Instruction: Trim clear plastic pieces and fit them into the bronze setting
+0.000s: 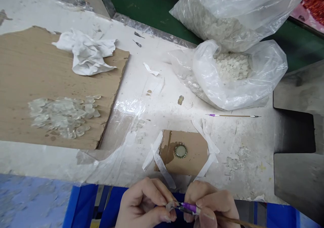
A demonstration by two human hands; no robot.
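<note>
At the bottom edge my left hand [146, 204] pinches a small clear disc [170, 206] between thumb and fingers. My right hand [211, 204] grips a thin brush with a purple ferrule [188, 207], its tip touching the disc. Just beyond my hands a bottle cap [180, 150] holding pale liquid sits on a taped-down cardboard square [194, 147]. Another brush [233, 116] lies on the white table [157, 96] further back.
A pile of clear discs [62, 115] rests on a large cardboard sheet [25, 73] at left, with a crumpled white cloth [86, 52] behind it. Two plastic bags of whitish pieces [233, 69] stand at the back right. A blue crate rim [83, 204] is below.
</note>
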